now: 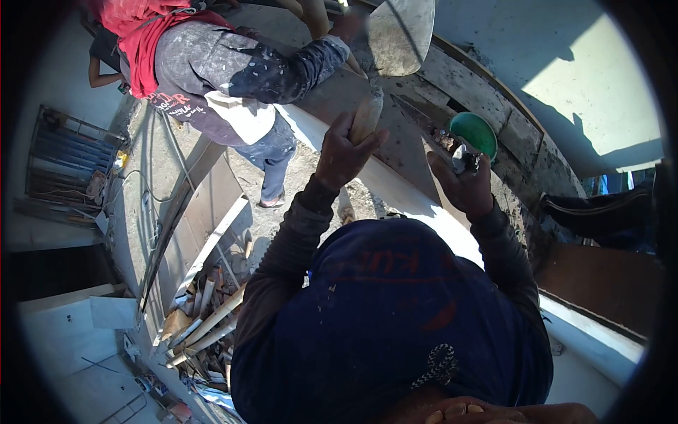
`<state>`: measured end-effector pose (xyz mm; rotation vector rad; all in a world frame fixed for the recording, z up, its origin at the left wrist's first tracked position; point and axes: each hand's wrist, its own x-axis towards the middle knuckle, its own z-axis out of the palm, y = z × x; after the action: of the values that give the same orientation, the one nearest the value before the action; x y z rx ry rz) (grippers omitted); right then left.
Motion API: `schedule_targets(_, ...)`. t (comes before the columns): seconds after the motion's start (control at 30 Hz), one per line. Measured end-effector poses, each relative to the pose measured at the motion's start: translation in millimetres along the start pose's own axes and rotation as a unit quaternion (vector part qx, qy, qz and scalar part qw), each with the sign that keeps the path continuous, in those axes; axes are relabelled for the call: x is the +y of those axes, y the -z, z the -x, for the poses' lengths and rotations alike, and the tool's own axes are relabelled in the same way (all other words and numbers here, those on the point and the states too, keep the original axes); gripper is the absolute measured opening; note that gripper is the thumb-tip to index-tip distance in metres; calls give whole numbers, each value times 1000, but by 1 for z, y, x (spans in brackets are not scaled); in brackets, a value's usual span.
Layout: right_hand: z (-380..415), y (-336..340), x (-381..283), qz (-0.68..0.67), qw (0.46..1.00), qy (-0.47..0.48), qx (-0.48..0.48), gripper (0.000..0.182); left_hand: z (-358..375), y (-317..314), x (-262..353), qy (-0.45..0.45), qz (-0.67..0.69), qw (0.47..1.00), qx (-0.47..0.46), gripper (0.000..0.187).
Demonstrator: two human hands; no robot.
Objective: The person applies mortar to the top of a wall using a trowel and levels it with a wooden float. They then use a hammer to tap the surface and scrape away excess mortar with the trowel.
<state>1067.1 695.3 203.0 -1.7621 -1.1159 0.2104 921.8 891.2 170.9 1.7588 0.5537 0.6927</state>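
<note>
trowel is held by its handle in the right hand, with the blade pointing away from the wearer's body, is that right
The hand is wrong: the head view shows the trowel held by its handle in the left hand, not the right hand. The blade does point away from the wearer's body.

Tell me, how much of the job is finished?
Looks done: scrap wood pieces lie in a heap. In hand: the left hand grips the flat-bladed tool, and the right hand seems to hold a small grey thing, too unclear to name. Probably left: the grey surface by the green bucket still looks rough and dirty. I can't tell how much remains.
</note>
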Motion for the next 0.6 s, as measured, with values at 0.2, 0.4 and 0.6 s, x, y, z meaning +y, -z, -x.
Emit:
schedule_targets(0.2,4,-1,-5,25,990,137,9,36,5,-2,-2,149,119,977,-101,43)
schedule_targets(0.4,-2,-4,-18,98,984,119,-95,35,3,-4,15,142,120,976,-109,35)
schedule_targets(0.6,-3,-3,-20,43,979,189,-60,30,2,-2,7,139,110,981,-84,33)
